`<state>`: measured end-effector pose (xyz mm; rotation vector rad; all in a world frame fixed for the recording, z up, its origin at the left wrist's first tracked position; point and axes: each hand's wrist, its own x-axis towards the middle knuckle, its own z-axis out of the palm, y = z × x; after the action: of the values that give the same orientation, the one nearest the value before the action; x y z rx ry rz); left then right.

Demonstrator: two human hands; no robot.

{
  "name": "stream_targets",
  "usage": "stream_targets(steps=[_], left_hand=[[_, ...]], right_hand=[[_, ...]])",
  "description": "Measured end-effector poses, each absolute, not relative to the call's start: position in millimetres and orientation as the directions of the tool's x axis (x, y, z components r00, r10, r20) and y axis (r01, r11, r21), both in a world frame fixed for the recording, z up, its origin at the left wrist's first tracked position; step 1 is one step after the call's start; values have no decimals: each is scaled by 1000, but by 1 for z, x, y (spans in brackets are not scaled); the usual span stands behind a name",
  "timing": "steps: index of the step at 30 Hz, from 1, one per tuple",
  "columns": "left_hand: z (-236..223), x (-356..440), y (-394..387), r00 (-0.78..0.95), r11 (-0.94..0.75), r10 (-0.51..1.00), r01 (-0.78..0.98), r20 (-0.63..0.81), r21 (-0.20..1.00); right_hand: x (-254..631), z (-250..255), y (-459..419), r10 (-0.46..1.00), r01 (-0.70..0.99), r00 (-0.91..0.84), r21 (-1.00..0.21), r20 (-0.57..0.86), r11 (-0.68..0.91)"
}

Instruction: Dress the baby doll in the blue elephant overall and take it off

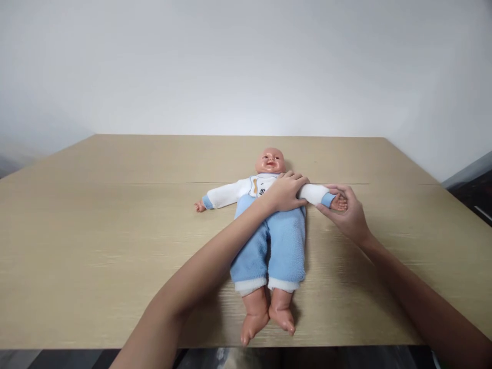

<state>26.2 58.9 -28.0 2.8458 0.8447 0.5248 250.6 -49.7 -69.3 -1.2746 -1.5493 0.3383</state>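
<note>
A baby doll [286, 243] lies on its back on the table, head away from me and bare feet toward me. It wears a white top with blue cuffs and fluffy blue trousers. Both its arms are stretched out sideways. My left hand [287, 192] reaches across its chest and wraps round the shoulder on the right side, covering part of the top's printed face. Around the blue cuff and small hand of that same arm, my right hand [348, 212] closes with thumb below and fingers above. The doll's other arm [226, 195] rests free on the table.
The light wooden table [115, 246] has a seam running across it behind the doll's shoulders. A plain white wall [238, 66] rises at its far edge. Something dark [474, 189] stands beyond the right edge.
</note>
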Motion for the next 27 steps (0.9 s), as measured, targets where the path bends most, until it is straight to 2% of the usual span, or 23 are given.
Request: stream_targets(steps=[4,8,12,15,19,21,24,27], left_hand=[[-32,16,57,662,-785,615,463,428,411],[-34,6,58,487,-685,706,285,514,671],[-36,-5,59,349,-574,787,113,508,811],[-40,-12,63,259,-466,854,-4,451,885],[-46,-22,69,110,-345,926,-143,361,928],[-45,-27,70,28,-299,948,-275,318,914],[-40,-35,66,2,-197,974,-493,227,848],[-36,-45,62,13,-112,989,-598,150,794]], right_hand=[[257,-85,-43,870,379,92,-825,484,419],[252,-102,-40,932,408,-57,-843,359,350],[233,-108,-43,931,501,-192,-785,311,365],[214,-105,-44,928,464,-231,-805,293,370],[185,-101,-38,960,221,-194,-945,201,242],[167,-100,-28,980,75,-144,-986,140,152],[140,-99,-10,995,-123,-83,-991,55,45],[118,-93,2,999,-274,-54,-962,3,-12]])
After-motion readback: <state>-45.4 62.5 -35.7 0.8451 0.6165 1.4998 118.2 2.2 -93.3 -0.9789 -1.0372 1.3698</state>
